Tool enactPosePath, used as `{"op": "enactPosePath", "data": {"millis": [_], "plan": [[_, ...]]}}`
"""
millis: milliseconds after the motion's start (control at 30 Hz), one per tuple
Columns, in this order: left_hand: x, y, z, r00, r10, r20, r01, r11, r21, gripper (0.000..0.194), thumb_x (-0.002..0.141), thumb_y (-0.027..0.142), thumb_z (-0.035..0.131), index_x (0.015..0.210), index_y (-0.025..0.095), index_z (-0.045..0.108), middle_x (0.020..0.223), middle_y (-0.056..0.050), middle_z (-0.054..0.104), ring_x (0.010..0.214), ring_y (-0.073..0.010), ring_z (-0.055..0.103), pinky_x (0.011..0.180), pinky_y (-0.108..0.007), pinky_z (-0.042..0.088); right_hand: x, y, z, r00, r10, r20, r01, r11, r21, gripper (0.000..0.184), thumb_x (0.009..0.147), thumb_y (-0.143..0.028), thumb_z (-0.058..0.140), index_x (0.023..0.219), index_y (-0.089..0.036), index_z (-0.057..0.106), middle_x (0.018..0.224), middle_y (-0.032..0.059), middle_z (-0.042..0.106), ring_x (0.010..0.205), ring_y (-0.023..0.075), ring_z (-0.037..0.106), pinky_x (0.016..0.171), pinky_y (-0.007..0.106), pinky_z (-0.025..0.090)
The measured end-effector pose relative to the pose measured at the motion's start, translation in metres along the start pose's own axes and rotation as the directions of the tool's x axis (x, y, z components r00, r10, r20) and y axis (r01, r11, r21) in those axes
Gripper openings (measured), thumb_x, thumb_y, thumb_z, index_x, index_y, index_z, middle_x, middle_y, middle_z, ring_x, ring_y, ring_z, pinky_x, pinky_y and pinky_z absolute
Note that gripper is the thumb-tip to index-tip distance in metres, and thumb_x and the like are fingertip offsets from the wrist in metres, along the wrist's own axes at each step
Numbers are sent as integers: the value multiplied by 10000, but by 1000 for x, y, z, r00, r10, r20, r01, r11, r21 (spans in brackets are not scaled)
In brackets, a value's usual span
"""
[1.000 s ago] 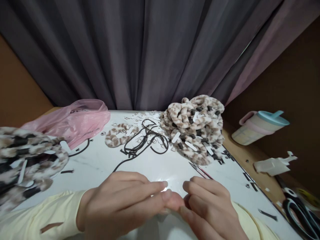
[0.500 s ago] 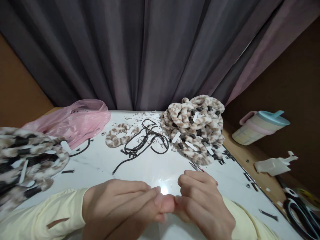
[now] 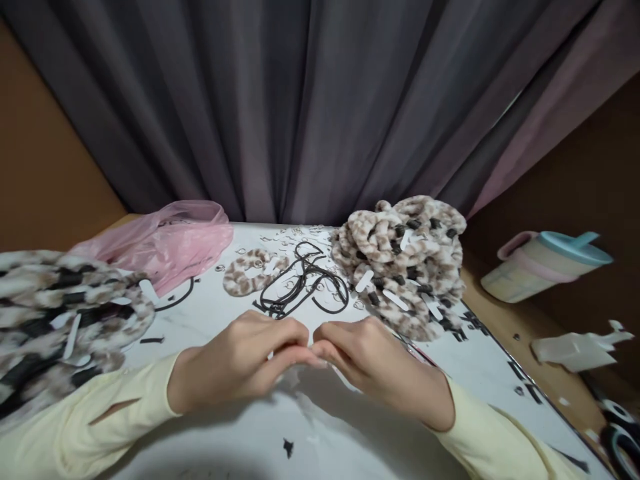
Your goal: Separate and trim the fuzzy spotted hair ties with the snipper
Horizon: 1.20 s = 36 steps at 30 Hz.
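Apparently fine fingertip work: bare left hand (image 3: 245,357) and right hand (image 3: 383,357) meet, fingers pinched, contents indiscernible, over white tabletop (image 3: 350,447), well inside right edge; next move likely needs steadiness

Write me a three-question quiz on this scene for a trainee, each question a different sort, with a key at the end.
1. Multiple choice. What lies just beyond the left hand and the right hand?
A. a metal bowl
B. tangled dark cord
C. a folded newspaper
2. True or false: the fingertips of the two hands are close together.
3. Fill the gap: in the picture, the pink plastic bag lies to the ____ of the small fuzzy ring.

Key: 1 B; 2 true; 3 left.
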<state>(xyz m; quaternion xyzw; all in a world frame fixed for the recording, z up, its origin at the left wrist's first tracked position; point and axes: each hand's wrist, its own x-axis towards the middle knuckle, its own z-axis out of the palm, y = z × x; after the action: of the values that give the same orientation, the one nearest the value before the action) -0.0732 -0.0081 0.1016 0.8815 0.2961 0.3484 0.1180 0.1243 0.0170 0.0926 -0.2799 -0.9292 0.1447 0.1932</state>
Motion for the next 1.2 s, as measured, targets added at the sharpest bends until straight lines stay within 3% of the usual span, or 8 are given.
{"op": "enactPosePath", "data": {"millis": [100, 200, 333, 433, 500, 633, 867, 1200], "plan": [[-12, -15, -2, 937, -333, 108, 350, 899, -265, 148, 849, 226, 570, 712, 171, 572, 506, 46, 563, 360, -68, 508, 411, -155, 381, 22, 8, 3, 980, 88, 178, -97, 994, 41, 321, 952, -340, 420, 715, -160, 541, 520, -43, 474, 430, 74, 397, 459, 195, 234], [-33, -41, -2, 707, -681, 190, 650, 520, -555, 188, 819, 284, 608, 687, 164, 548, 496, 43, 585, 293, -61, 485, 325, -138, 319, 52, 19, 7, 970, 151, 190, -157, 988, 16, 201, 925, -282, 488, 791, -152, 563, 561, -21, 553, 488, 85, 489, 496, 182, 281], [-70, -86, 1, 430, -854, 292, 421, -97, -902, 228, 809, 141, 626, 596, 95, 558, 462, 6, 584, 268, -12, 426, 329, -100, 309, 98, 40, 18, 958, 233, 166, -221, 971, -90, 173, 891, -152, 505, 735, -141, 580, 605, 10, 620, 584, 99, 578, 564, 181, 347], [-90, -111, -1, 367, -880, 300, 264, -211, -941, 178, 859, 80, 534, 692, 98, 592, 570, -6, 630, 419, -35, 558, 522, -104, 472, 127, 58, 35, 951, 251, 182, -224, 962, -158, 175, 864, -83, 497, 736, -125, 608, 671, 40, 643, 662, 115, 605, 614, 198, 392], [-95, -118, -4, 372, -876, 307, 208, -243, -947, 175, 902, 114, 463, 833, 88, 621, 773, -80, 696, 654, -99, 668, 678, -172, 524, 142, 69, 49, 943, 274, 190, -231, 948, -219, 132, 877, -130, 517, 799, -116, 623, 746, 48, 647, 721, 132, 612, 666, 236, 441], [-94, -121, -11, 479, -785, 394, 52, -423, -905, 361, 943, 263, 380, 1146, 23, 556, 1174, -209, 603, 1120, -233, 569, 801, -287, 508, 161, 82, 70, 933, 311, 181, -245, 918, -312, 223, 903, -320, 531, 1013, -136, 589, 980, 46, 619, 842, 156, 609, 755, 355, 511], [-100, -125, -4, 423, -815, 395, -12, -441, -897, 248, 909, 154, 439, 802, 49, 637, 828, -121, 643, 701, -140, 611, 620, -232, 469, 165, 61, 74, 961, 250, 116, -214, 942, -257, 139, 879, -233, 541, 829, -172, 656, 785, 46, 683, 774, 182, 632, 674, 269, 416], [-101, -119, -4, 577, -724, 379, 55, -429, -902, 430, 933, 158, 371, 512, 130, 456, 511, 33, 344, 453, -72, 357, 554, -213, 409, 155, 8, 77, 986, -47, 159, 27, 991, 128, 113, 825, -210, 630, 908, -135, 644, 890, 66, 687, 821, 150, 622, 721, 225, 430]]}}
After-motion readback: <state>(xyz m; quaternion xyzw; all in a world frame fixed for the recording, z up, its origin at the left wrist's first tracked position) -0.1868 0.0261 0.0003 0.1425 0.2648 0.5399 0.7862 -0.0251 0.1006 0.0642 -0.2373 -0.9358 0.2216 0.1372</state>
